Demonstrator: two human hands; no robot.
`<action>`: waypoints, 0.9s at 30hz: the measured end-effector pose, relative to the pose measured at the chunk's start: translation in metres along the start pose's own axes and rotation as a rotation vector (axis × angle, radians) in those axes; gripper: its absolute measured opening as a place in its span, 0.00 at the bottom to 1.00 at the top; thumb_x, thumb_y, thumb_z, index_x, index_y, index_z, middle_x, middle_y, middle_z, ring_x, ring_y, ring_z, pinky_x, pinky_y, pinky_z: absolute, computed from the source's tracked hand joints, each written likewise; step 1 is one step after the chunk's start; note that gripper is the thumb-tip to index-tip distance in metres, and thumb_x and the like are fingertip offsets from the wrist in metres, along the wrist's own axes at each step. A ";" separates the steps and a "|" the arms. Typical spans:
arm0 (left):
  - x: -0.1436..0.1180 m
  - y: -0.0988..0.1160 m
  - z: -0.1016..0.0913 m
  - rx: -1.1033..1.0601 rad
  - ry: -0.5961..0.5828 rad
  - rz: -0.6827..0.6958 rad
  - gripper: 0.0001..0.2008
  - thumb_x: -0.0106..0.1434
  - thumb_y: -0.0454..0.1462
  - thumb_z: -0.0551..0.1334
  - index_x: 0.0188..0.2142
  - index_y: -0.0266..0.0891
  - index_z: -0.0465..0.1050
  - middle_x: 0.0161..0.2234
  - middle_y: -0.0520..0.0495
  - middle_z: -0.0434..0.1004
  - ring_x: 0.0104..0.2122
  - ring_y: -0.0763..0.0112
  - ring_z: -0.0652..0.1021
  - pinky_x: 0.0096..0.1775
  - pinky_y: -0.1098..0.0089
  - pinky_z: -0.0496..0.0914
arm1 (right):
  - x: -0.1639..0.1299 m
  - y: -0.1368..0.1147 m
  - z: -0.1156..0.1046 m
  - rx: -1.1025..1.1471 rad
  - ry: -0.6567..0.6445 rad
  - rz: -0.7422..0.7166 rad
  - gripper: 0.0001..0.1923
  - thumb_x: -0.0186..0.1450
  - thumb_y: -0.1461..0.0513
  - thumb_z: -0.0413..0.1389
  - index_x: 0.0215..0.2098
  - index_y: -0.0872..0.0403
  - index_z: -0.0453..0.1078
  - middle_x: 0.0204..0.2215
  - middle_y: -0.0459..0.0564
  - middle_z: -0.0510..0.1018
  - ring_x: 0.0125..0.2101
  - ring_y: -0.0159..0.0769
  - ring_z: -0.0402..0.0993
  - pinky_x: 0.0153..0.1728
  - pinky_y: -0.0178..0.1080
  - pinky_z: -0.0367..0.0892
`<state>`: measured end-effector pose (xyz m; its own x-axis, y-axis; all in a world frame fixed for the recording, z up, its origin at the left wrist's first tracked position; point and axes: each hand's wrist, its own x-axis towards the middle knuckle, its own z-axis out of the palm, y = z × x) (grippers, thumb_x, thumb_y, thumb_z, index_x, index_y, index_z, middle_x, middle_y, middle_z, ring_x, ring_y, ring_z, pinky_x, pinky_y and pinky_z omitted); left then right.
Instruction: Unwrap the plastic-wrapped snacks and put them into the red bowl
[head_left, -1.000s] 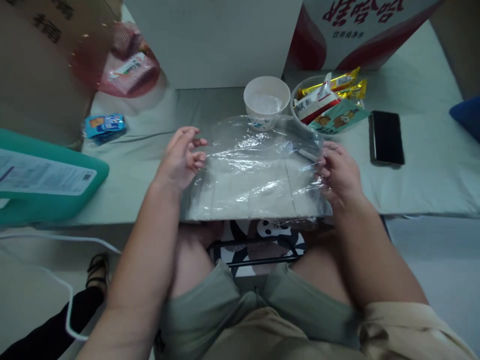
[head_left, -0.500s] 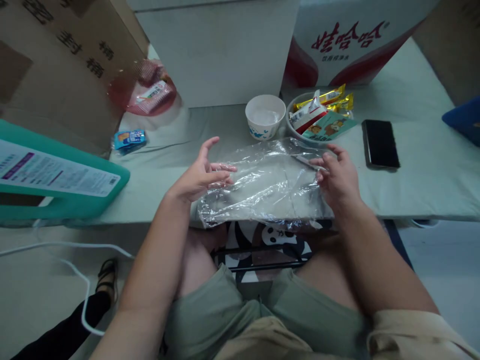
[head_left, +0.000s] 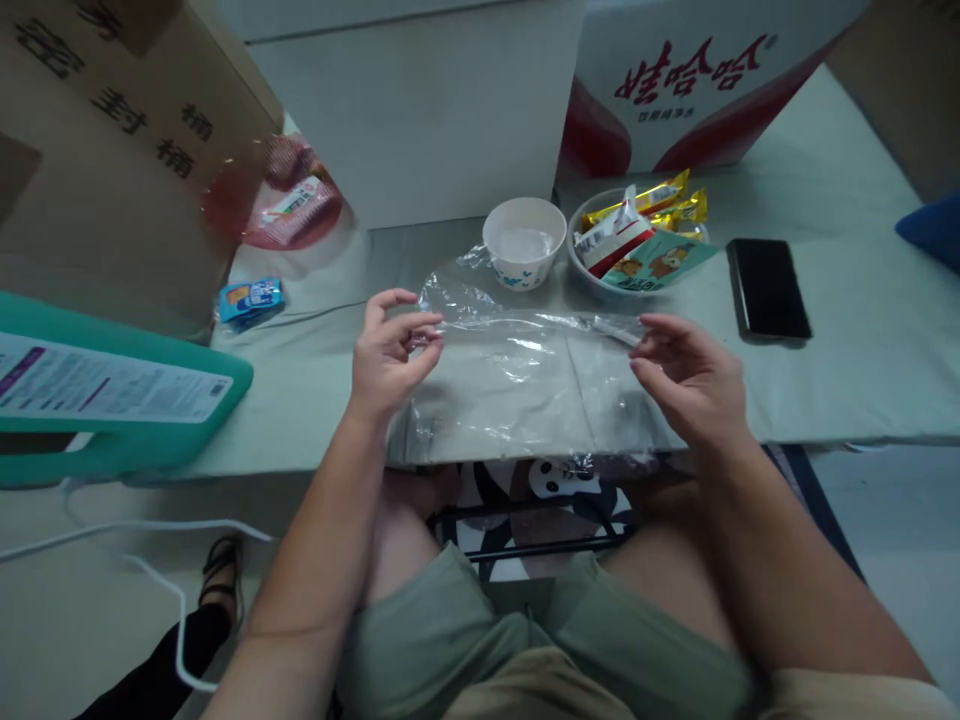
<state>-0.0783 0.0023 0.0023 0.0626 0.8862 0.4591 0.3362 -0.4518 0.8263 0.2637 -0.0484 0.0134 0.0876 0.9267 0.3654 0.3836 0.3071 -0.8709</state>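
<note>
Pinching the wrap (head_left: 517,385) at its far corners now, left hand (head_left: 386,360) and right hand (head_left: 686,380) both. Half a second ago my left was flat on it; now it's stretched over the table (head_left: 840,380) edge, near the cup (head_left: 523,240).

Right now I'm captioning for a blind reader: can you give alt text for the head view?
Two bare hands, left hand and right hand, pinch the far edge of a clear plastic wrap sheet lying on a pale green table. Behind it stand a white paper cup, a snack bowl and a black phone.
</note>
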 end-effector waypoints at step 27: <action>0.032 0.016 0.013 -0.204 -0.218 -0.748 0.21 0.64 0.45 0.65 0.21 0.41 0.59 0.14 0.56 0.58 0.12 0.82 0.57 0.15 0.78 0.45 | 0.013 -0.001 0.005 -0.392 0.102 0.018 0.22 0.60 0.63 0.62 0.53 0.47 0.69 0.47 0.52 0.80 0.48 0.47 0.78 0.52 0.52 0.72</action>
<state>-0.0586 0.0247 0.0258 0.0780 0.9521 -0.2958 0.1843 0.2778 0.9428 0.2604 -0.0356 0.0171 0.1807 0.8991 0.3986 0.7012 0.1664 -0.6933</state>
